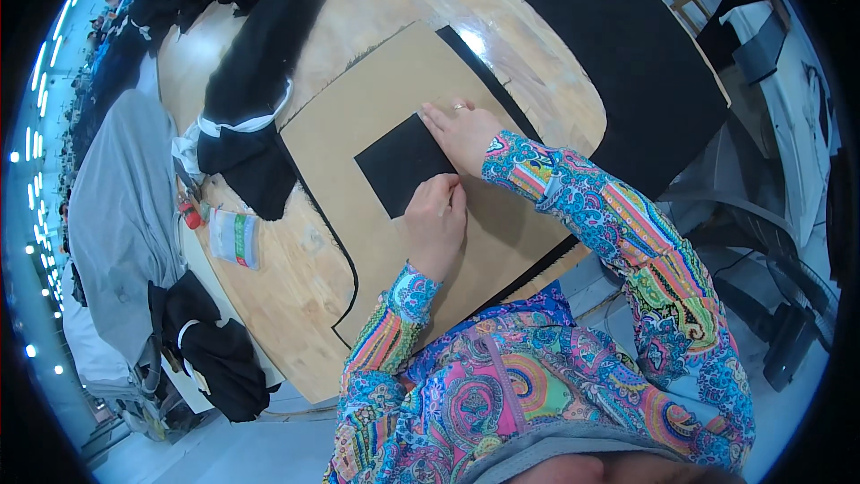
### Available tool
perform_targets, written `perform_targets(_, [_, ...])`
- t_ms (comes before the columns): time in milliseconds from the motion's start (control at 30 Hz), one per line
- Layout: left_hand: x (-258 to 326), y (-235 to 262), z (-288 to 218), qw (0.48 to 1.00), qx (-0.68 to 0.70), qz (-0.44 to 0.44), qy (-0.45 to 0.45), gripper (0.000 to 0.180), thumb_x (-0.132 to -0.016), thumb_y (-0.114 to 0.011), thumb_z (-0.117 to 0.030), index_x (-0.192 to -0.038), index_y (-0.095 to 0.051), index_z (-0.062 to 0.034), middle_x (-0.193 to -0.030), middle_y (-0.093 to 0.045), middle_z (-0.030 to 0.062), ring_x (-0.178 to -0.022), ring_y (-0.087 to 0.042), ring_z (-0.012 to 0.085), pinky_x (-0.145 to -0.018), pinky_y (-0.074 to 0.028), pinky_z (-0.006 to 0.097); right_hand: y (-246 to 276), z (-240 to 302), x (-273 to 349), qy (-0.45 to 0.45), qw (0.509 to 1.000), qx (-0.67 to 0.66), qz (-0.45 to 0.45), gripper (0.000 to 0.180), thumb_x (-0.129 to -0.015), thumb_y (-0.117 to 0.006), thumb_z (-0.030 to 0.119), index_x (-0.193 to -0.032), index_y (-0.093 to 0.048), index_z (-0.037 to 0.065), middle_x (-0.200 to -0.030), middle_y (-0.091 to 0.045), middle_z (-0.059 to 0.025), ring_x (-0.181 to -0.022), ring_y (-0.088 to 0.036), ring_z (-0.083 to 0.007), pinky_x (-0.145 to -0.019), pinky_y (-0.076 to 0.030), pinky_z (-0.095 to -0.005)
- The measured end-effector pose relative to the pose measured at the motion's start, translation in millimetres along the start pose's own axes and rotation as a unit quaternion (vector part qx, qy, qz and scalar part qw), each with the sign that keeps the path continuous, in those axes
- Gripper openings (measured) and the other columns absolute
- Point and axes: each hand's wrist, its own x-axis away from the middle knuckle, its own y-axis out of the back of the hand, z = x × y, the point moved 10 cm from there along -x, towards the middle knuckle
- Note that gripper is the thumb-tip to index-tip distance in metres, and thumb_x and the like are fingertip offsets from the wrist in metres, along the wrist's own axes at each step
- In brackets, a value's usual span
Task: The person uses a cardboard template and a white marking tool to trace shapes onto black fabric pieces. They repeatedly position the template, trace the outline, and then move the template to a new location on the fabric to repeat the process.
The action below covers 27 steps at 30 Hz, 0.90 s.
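Wooden counter, from above: the right hand lies flat along the right edge of a black square; the left hand curls at its lower edge, any pinch indiscernible. A tan board surrounds the square.

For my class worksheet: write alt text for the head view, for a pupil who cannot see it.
A person's left hand and right hand rest at the edge of a black square within a tan sheet, which lies over black fabric on a wooden table; more black cloth lies to the right.
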Motion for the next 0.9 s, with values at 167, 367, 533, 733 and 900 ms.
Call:
perform_targets(167, [5.1, 27.4, 13.8, 0.997, 0.051, -0.047, 0.019, 0.009, -0.084, -0.060, -0.007, -0.091, -0.062, -0.0016, -0.083, -0.063, 0.0136, -0.075, -0.062, 0.0260, -0.067, -0.049, 0.034, 10.5, 7.1, 1.7, 0.014, 1.000, 0.000, 0.022, 0.092, -0.062, -0.074, 0.013, -0.141, -0.029, 0.003, -0.148, -0.026, -0.0065, -0.117, -0.046, -0.0350, -0.080, -0.053, -0.0337])
perform_targets(367, [61.1, 122.9, 99.1, 0.951, 0.068, -0.181, 0.242, 0.022, -0.095, -0.049, -0.018, -0.100, -0.060, 0.0007, -0.092, -0.063, 0.0094, -0.081, -0.061, 0.0173, -0.074, -0.048, 0.030, 28.4, -12.3, 28.3, 0.008, 0.987, -0.158, 0.027, 0.113, -0.048, -0.085, 0.015, -0.141, -0.023, -0.001, -0.146, -0.025, -0.0155, -0.122, -0.041, -0.0417, -0.089, -0.049, -0.0388])
perform_targets(533, [92.6, 127.2, 129.4, 0.953, 0.078, -0.163, 0.244, 0.022, -0.095, -0.048, -0.016, -0.103, -0.056, 0.0031, -0.089, -0.061, 0.0099, -0.084, -0.058, 0.0162, -0.076, -0.046, 0.029, 10.5, -49.5, 67.1, -0.181, 0.951, -0.244, -0.059, 0.117, -0.047, -0.088, 0.018, -0.140, -0.019, -0.003, -0.142, -0.023, -0.0282, -0.123, -0.038, -0.0463, -0.097, -0.042, -0.0426])
perform_targets(733, [91.7, 137.5, 111.6, 0.955, 0.078, -0.164, 0.235, 0.022, -0.093, -0.051, -0.016, -0.103, -0.054, 0.0029, -0.081, -0.058, 0.0110, -0.074, -0.055, 0.0186, -0.068, -0.044, 0.032, 15.9, -48.5, 77.1, -0.211, 0.942, -0.245, -0.092, 0.112, -0.054, -0.085, 0.018, -0.141, -0.017, -0.002, -0.136, -0.035, -0.0265, -0.119, -0.042, -0.0427, -0.097, -0.040, -0.0440])
perform_targets(900, [91.7, 130.6, 120.8, 0.964, 0.028, -0.163, 0.208, 0.022, -0.091, -0.053, -0.017, -0.102, -0.055, 0.0015, -0.081, -0.058, 0.0133, -0.073, -0.056, 0.0245, -0.066, -0.044, 0.034, 49.3, -55.1, 101.1, -0.199, 0.907, -0.191, -0.318, 0.089, -0.067, -0.077, 0.012, -0.140, -0.028, 0.000, -0.117, -0.053, -0.0154, -0.097, -0.055, -0.0297, -0.083, -0.045, -0.0355])
